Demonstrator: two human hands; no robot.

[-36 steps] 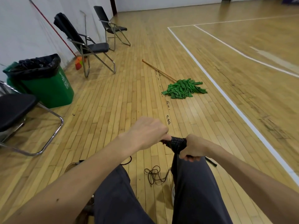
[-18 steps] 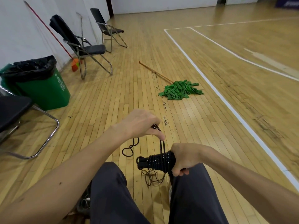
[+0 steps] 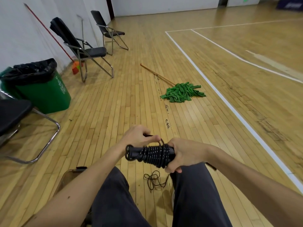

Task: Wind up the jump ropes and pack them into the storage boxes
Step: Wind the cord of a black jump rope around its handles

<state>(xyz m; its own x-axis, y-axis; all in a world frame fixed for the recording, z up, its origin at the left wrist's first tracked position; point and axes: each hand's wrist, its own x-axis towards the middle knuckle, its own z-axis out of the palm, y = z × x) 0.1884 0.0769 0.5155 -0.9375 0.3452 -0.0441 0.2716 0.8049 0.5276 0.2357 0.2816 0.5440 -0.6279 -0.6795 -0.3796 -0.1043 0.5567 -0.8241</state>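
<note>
Head view: a seated person's knees (image 3: pixel 114 194) frame the wooden floor (image 3: pixel 114 112).
Right hand (image 3: pixel 185 154): grips one end of the wound jump rope (image 3: pixel 154 154), held above the knees.
Left hand (image 3: pixel 139 136): pinches the cord just beside the coils.
Loose cord (image 3: pixel 154 179): tangled on the floor between the legs.
Ahead: green mop (image 3: pixel 182 92), well apart.
Left wall: green bin (image 3: pixel 44 94), folding chairs (image 3: pixel 88 51).
</note>
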